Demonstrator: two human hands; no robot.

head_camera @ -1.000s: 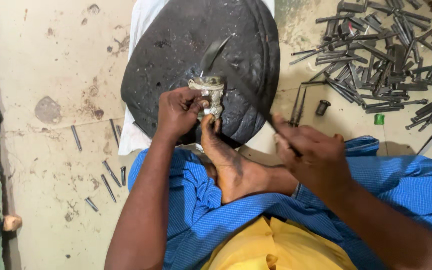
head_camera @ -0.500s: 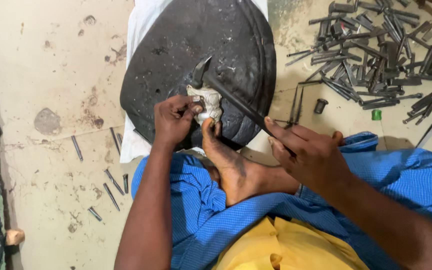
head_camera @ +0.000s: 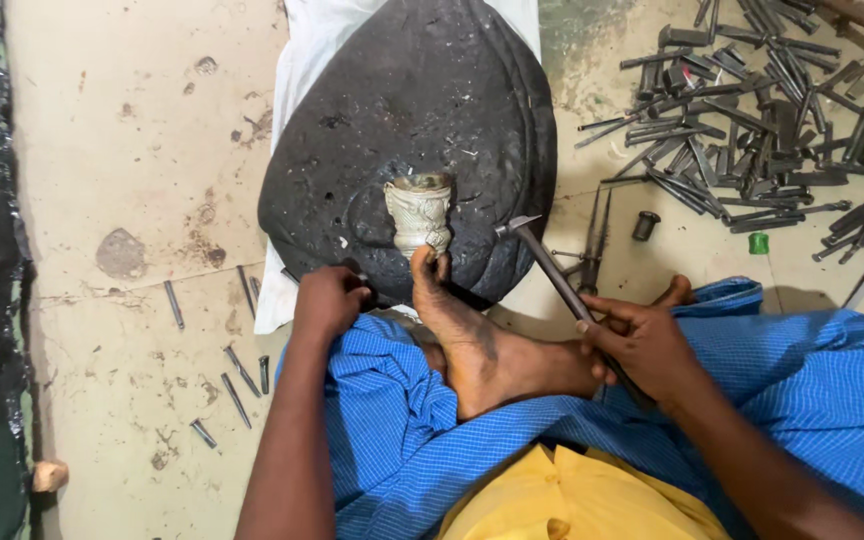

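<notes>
- The step in hand looks like tapping a pattern into the small metal cup [head_camera: 419, 212]. The cup stands upright on the big black pad [head_camera: 352, 130], and the pad lies on the floor.
- A bare foot [head_camera: 462, 330] holds the cup down. The toes touch the bottom of the cup.
- The right hand [head_camera: 642, 345] is closed tight around the handle of a thin hammer [head_camera: 549, 265]. The hammer head hangs just beside the cup, on its right, and does not touch it.
- The left hand [head_camera: 329, 300] rests at the near edge of the pad, a little left of the foot. Its fingers are curled in. I cannot tell if it holds a small tool.
- I think the next move needs a small, careful tap, with the foot keeping the cup from sliding.
- Many metal punches [head_camera: 762, 120] lie in a pile on the floor, well apart on the right.
</notes>
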